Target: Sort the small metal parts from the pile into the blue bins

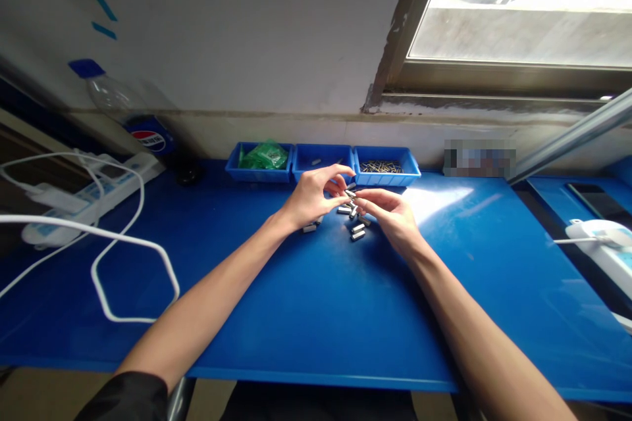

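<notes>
Looping over the left of the blue desk (296,316), white cables (118,235) lie near a power strip (118,185), and a bottle with a blue cap and label (151,135) stands close to the wall. Next along the wall I see the left bin (259,175), holding green plastic (266,155), then the middle bin (323,150). In front of it, my left hand (311,194) curves inward, index finger raised. A small metal piece (350,194) is at the fingertips of both my hands, above loose metal pieces (358,230) scattered on the desk; I cannot tell which hand grips it. My right hand (392,210) has its thumb and index finger close together. Behind it, the right bin (388,179) holds many thin metal parts (380,166). Far right, a dark phone (602,200) lies near a white plug strip (609,247).
</notes>
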Demonstrator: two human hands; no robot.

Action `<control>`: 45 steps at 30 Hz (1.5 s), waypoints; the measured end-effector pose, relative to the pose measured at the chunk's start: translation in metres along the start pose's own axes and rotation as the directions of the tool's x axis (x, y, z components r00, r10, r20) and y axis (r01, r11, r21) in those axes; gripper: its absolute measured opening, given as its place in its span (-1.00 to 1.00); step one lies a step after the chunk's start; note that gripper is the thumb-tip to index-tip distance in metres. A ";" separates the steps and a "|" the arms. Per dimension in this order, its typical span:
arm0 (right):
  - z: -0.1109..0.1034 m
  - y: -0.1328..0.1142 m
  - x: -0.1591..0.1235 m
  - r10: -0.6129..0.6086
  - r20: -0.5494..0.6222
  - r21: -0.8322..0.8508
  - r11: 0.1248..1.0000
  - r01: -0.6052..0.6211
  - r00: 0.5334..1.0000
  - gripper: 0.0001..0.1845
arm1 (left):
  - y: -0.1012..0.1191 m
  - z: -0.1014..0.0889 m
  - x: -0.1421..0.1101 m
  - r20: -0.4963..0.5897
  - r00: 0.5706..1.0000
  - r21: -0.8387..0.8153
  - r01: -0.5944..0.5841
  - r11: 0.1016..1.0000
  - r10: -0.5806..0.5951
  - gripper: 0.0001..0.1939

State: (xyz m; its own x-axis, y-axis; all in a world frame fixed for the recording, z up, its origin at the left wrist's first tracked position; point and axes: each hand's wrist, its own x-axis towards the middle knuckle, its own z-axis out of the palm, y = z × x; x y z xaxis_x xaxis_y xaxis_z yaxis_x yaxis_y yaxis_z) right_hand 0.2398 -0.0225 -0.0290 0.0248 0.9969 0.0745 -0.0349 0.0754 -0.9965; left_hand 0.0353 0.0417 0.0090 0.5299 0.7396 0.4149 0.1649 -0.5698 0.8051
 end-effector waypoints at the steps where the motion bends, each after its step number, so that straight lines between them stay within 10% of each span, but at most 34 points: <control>1: 0.000 0.001 0.000 0.005 0.009 0.011 1.000 -0.005 1.000 -0.64 | -0.001 0.001 0.000 0.002 1.000 -0.001 -0.010 1.000 0.010 -0.59; 8: -0.003 0.000 0.003 -0.068 -0.191 0.037 0.996 0.077 0.979 -0.76 | -0.012 0.000 0.001 -0.018 1.000 0.312 0.003 0.950 0.003 -0.77; 18: -0.006 -0.002 0.003 -0.118 -0.231 0.035 0.991 0.129 0.966 -0.69 | -0.016 0.014 -0.007 0.482 0.869 0.466 -0.361 0.808 0.109 -0.56; 34: -0.006 -0.005 0.003 -0.059 -0.233 0.038 0.997 0.069 0.971 -0.76 | -0.005 -0.005 -0.004 0.356 0.922 0.654 -0.132 0.745 -0.149 -0.76; 45: -0.005 -0.005 0.002 -0.040 -0.218 0.051 0.997 0.053 0.975 -0.76 | -0.008 0.004 -0.004 0.285 0.958 0.525 -0.131 0.841 -0.029 -0.79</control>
State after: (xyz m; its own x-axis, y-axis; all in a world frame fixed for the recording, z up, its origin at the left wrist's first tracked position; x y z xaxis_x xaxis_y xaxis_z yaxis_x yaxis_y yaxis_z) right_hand 0.2453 -0.0206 -0.0240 0.2438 0.9641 0.1047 -0.0847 0.1287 -0.9881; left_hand 0.0346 0.0418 -0.0011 0.7399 0.6231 0.2534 0.5061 -0.7638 0.4004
